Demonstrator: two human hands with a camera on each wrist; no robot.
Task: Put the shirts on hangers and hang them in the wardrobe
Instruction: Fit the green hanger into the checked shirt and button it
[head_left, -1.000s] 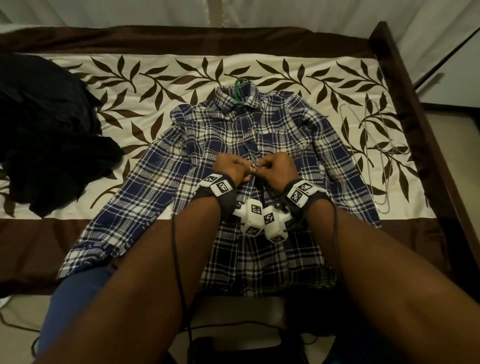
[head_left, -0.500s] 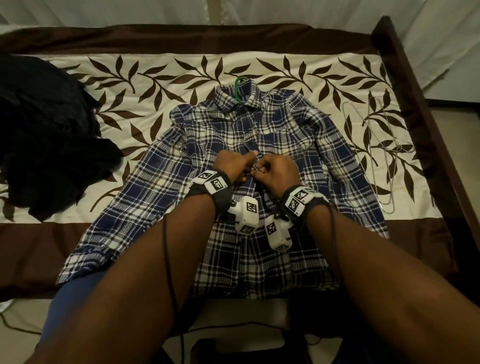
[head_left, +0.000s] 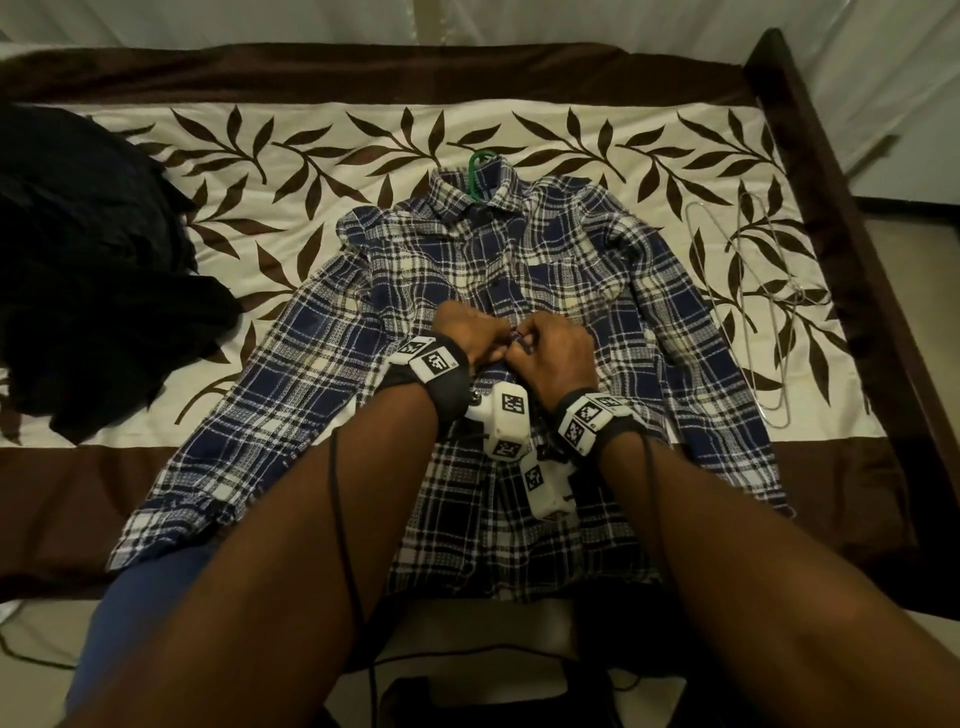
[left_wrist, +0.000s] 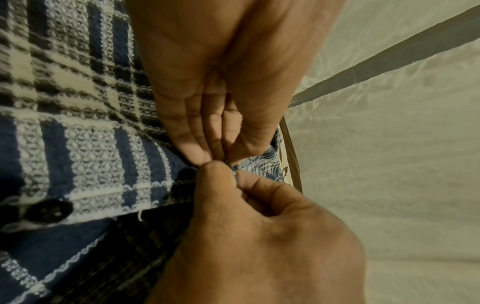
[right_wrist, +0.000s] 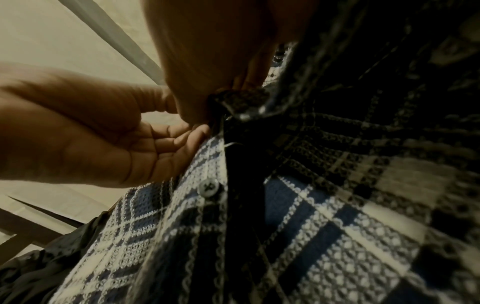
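A blue-and-white plaid shirt (head_left: 571, 270) lies flat, front up, on the bed, with a green hanger hook (head_left: 475, 171) sticking out of its collar. Both hands meet at the front placket around mid-chest. My left hand (head_left: 498, 343) pinches the placket edge (left_wrist: 259, 164) between thumb and fingertips. My right hand (head_left: 522, 345) pinches the opposite edge (right_wrist: 241, 98) right against it. A fastened dark button (left_wrist: 49, 209) sits just below the pinch, and it shows as a grey button (right_wrist: 209, 187) in the right wrist view. The hanger's body is hidden inside the shirt.
Several bare wire hangers (head_left: 748, 312) lie on the leaf-patterned bedspread (head_left: 363, 156) to the right of the shirt. A heap of black clothing (head_left: 88, 260) fills the left side. The dark wooden bed frame (head_left: 831, 208) runs along the right edge.
Both hands stay pinched together at the same spot on the placket, with only small shifts of the wrists. The shirt has not moved.
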